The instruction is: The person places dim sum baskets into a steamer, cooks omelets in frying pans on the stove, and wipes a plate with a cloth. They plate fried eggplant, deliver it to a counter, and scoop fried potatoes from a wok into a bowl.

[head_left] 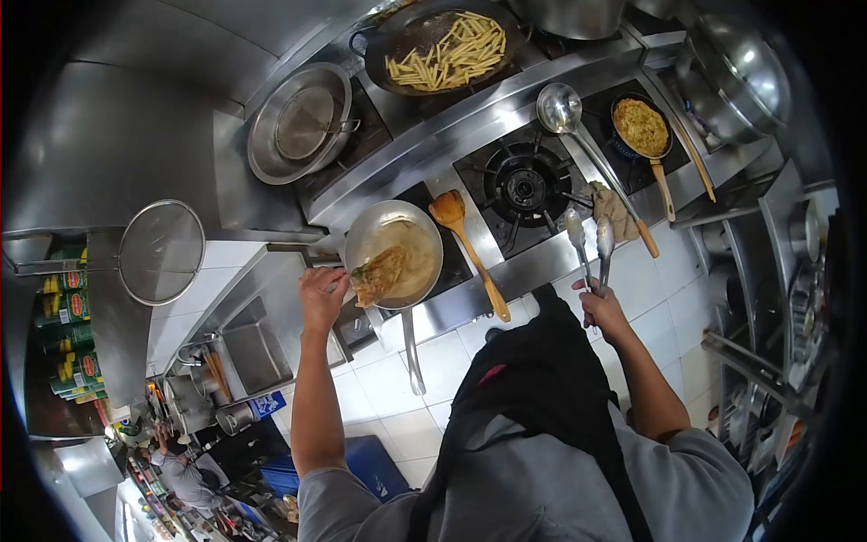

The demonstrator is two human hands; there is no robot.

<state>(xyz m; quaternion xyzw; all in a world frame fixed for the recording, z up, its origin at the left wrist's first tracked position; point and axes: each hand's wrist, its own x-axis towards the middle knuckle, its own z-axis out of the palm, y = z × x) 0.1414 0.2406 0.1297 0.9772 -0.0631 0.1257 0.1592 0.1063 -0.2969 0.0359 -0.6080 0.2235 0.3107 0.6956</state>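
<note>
My left hand (325,289) is pinched at the left rim of a steel frying pan (424,266), fingertips on the end of a browned, battered piece of food (379,275). That piece lies partly over the pan's near-left edge, above pale oil. My right hand (601,305) holds metal tongs (603,248) by their lower end, their tips apart and empty, beside a crumpled cloth (614,212). A wooden spatula (470,248) rests between the pan and the bare burner (526,185).
Fries fill a large wok (442,54) at the back. A small pan (643,126) holds an omelette-like food. A long ladle (596,158) crosses the stove. Strainers, a steel bowl (266,135) and a sink (257,357) are left. Another person (185,479) stands far lower left.
</note>
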